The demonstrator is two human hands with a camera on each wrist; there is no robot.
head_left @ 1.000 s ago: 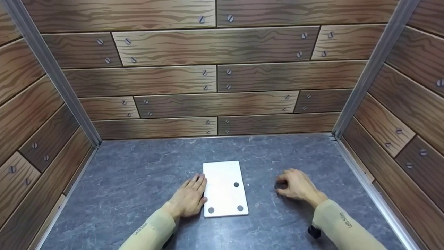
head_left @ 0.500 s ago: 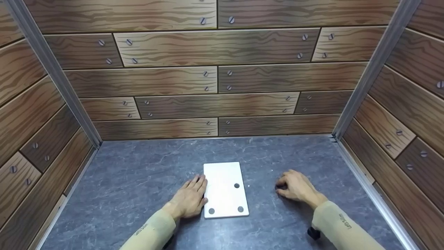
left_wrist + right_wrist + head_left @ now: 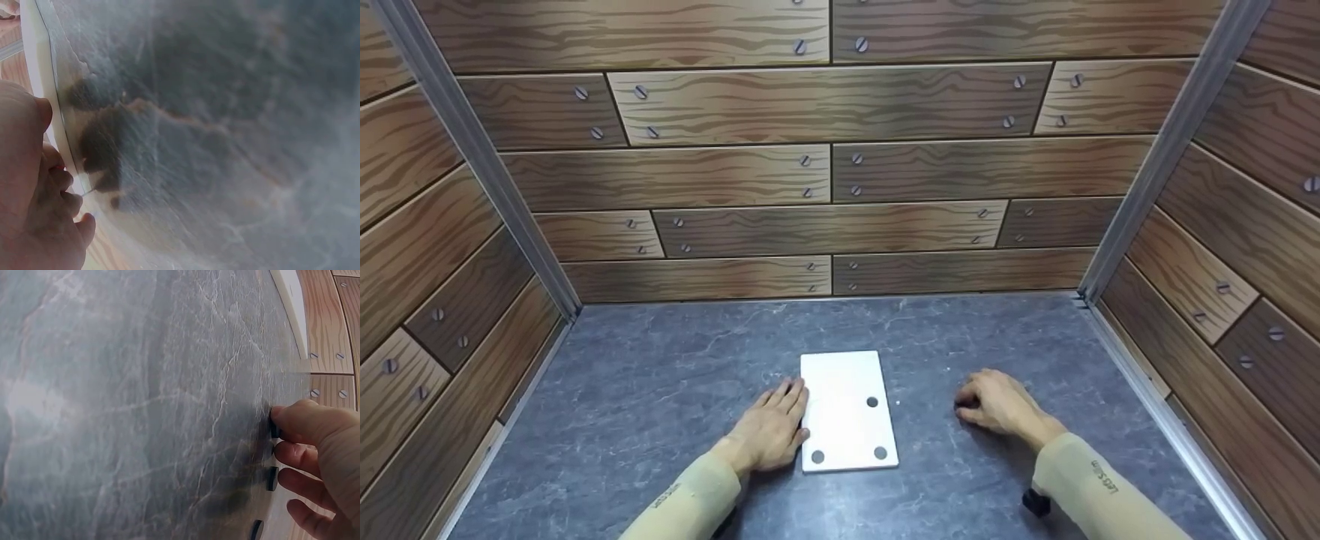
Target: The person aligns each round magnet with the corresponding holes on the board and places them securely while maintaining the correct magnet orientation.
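Observation:
A white rectangular plate (image 3: pixel 844 420) with three dark round holes lies on the dark marbled surface. My left hand (image 3: pixel 767 427) lies flat along its left side, fingers straight and fingertips on its edge. In the left wrist view, the plate's pale edge (image 3: pixel 48 73) runs past the fingers (image 3: pixel 84 228). Right of the plate, my right hand (image 3: pixel 1005 405) is low over the surface with bent fingers. The right wrist view shows a small black disc (image 3: pixel 274 428) between thumb and forefinger. Another black disc (image 3: pixel 272 478) sits by the other fingers, and a further one (image 3: pixel 257 530) lies lower.
The marbled surface (image 3: pixel 682 352) runs back to a wood-pattern wall (image 3: pixel 840 172). Similar panels enclose the left and right, with a metal rail (image 3: pixel 1170 442) along the right edge. A black strap piece (image 3: pixel 1036 502) shows under the right sleeve.
The head view has tilted slightly, so the scene sits a little lower. Less of the dark disc shows between my right thumb and forefinger. My left hand and the plate stay put.

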